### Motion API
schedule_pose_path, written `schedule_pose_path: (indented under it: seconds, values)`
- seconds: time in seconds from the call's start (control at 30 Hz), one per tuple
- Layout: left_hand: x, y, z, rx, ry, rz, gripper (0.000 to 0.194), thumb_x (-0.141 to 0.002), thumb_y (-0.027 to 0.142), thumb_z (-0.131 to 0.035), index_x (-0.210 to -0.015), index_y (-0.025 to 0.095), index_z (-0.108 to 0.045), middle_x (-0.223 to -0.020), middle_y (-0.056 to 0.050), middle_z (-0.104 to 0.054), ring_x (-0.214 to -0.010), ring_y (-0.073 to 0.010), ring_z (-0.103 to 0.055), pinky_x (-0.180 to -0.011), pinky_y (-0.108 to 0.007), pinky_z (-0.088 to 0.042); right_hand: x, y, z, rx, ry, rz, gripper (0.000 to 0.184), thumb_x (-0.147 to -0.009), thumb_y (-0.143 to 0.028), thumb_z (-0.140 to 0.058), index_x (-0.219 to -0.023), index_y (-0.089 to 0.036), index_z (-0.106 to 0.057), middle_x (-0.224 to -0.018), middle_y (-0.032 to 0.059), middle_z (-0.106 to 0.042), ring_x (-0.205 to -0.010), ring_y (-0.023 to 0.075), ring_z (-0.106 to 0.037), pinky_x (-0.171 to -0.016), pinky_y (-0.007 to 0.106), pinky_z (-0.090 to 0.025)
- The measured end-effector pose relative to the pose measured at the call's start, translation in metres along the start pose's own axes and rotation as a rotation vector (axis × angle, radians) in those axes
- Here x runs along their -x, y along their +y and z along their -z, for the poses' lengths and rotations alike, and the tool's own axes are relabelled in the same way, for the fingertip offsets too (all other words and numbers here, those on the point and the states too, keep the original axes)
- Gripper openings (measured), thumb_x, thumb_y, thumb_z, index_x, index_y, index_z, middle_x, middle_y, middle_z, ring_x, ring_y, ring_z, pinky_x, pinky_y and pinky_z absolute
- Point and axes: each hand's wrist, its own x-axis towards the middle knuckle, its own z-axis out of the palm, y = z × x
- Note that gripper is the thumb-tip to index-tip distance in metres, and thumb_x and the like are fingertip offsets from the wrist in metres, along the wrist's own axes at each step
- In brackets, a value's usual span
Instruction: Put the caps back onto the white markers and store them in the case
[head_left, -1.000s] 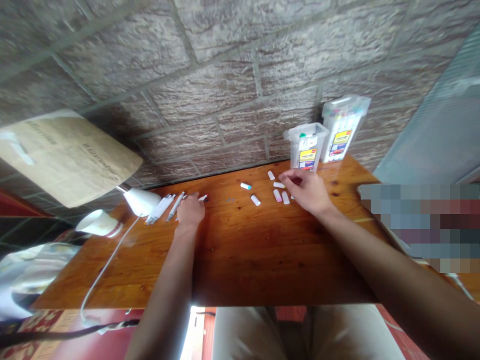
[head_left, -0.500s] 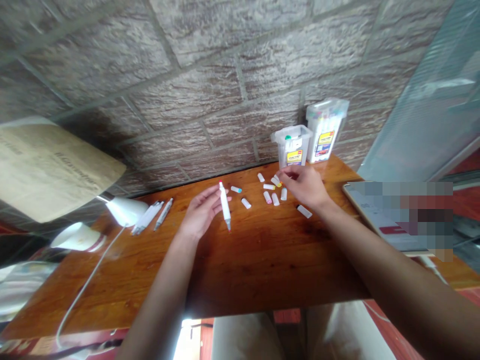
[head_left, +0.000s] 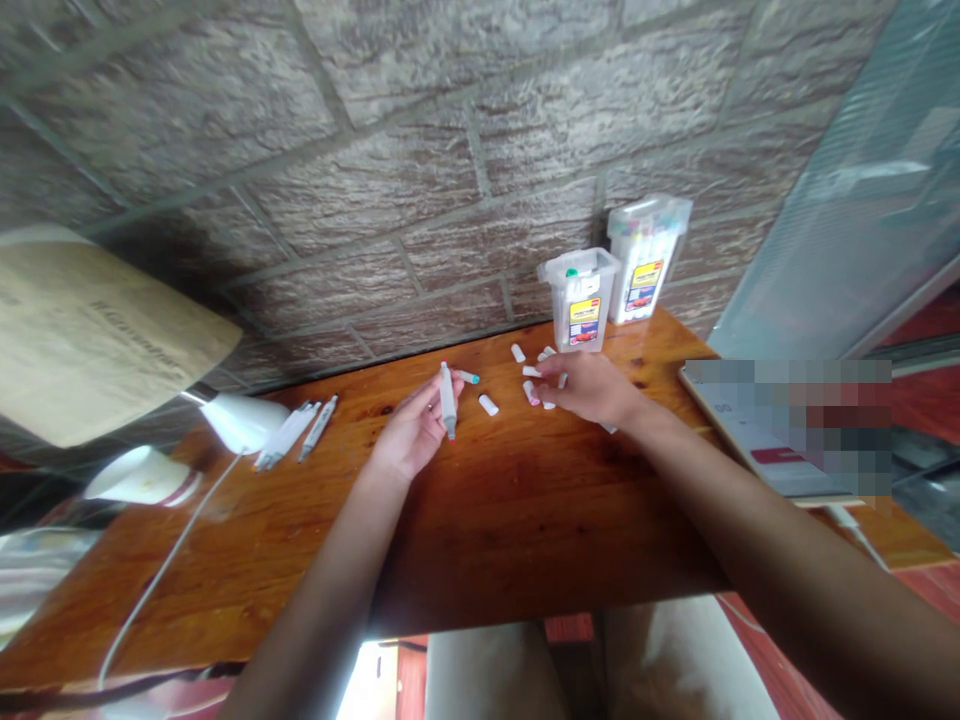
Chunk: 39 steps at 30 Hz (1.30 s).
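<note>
Marker [head_left: 448, 402] clamped between left fingers [head_left: 423, 403], right fingers [head_left: 562, 364] at caps [head_left: 531, 393], grip unclear

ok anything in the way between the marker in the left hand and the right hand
Nothing tall. Between the marker in the left hand and the right hand, two loose caps lie on the table: a teal-ended cap close by the marker, and a white cap farther right.

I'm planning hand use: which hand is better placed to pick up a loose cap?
Probably the right hand: its fingers are among the loose caps, while the left hand holds a marker.
</note>
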Motion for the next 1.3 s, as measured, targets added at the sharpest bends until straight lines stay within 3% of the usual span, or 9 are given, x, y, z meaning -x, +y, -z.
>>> schedule_pose_path:
  seconds: [0.07,0.17,0.43,0.77,1.0,1.17,1.3]
  values:
    - [0.000,0.001,-0.001,0.010,0.036,0.001,0.018,-0.093,0.009,-0.056,-0.097,0.012,-0.073,-0.098,-0.007,-0.076,-0.085,-0.0101,-0.073,-0.067,-0.014,-0.057,0.001,0.000,0.000,0.004,-0.069,0.002,0.009,-0.080,-0.024,-0.070,-0.083,-0.020,-0.077,-0.080,0.0001,-0.073,-0.070,0.0142,-0.064,-0.068,0.025,-0.045]
    - [-0.001,0.000,0.000,0.003,0.050,-0.016,0.016,-0.093,0.010,-0.057,-0.096,0.012,-0.073,-0.098,-0.007,-0.077,-0.088,-0.0106,-0.074,-0.073,-0.014,-0.057,0.001,0.002,-0.002,0.026,-0.074,-0.040,0.009,-0.079,-0.024,-0.071,-0.084,-0.020,-0.077,-0.080,0.0009,-0.073,-0.071,0.0151,-0.063,-0.067,0.026,-0.044]
    - [-0.002,-0.006,0.003,-0.061,-0.061,-0.056,0.013,-0.085,0.011,-0.068,-0.095,0.013,-0.075,-0.100,-0.006,-0.078,-0.085,-0.0119,-0.074,-0.079,-0.018,-0.058,0.003,-0.003,-0.003,0.068,-0.102,-0.029,0.011,-0.080,-0.021,-0.065,-0.084,-0.021,-0.076,-0.077,0.0000,-0.072,-0.070,0.0145,-0.063,-0.067,0.024,-0.044]
    - [-0.003,-0.014,0.007,-0.153,-0.169,-0.101,0.028,-0.072,0.019,-0.082,-0.099,0.015,-0.075,-0.101,-0.005,-0.078,-0.083,-0.0120,-0.073,-0.078,-0.018,-0.057,0.003,0.000,-0.010,0.091,-0.062,0.028,0.013,-0.082,-0.019,-0.063,-0.087,-0.021,-0.074,-0.086,0.0010,-0.076,-0.077,0.0160,-0.069,-0.069,0.024,-0.047]
    - [0.000,-0.012,0.004,-0.142,-0.154,-0.125,0.025,-0.072,0.019,-0.082,-0.096,0.014,-0.074,-0.099,-0.006,-0.078,-0.081,-0.0124,-0.073,-0.081,-0.022,-0.056,0.003,-0.001,-0.009,0.102,-0.037,-0.010,0.013,-0.081,-0.019,-0.064,-0.086,-0.023,-0.076,-0.088,0.0035,-0.077,-0.081,0.0205,-0.071,-0.073,0.028,-0.050]
    - [0.001,-0.011,0.004,-0.125,-0.155,-0.136,0.023,-0.072,0.020,-0.082,-0.092,0.016,-0.071,-0.097,-0.004,-0.077,-0.079,-0.0121,-0.073,-0.081,-0.023,-0.056,0.004,-0.009,-0.007,-0.012,0.035,-0.051,0.017,-0.079,-0.024,-0.069,-0.093,-0.019,-0.077,-0.090,0.0039,-0.077,-0.079,0.0194,-0.071,-0.075,0.028,-0.052]
    - [0.001,-0.010,0.004,-0.129,-0.171,-0.144,0.024,-0.072,0.020,-0.083,-0.091,0.016,-0.071,-0.097,-0.004,-0.077,-0.080,-0.0122,-0.073,-0.081,-0.023,-0.056,0.006,-0.017,-0.007,-0.174,0.083,0.022,0.027,-0.078,-0.025,-0.068,-0.103,-0.015,-0.074,-0.093,0.0055,-0.077,-0.071,0.0160,-0.067,-0.071,0.028,-0.052]
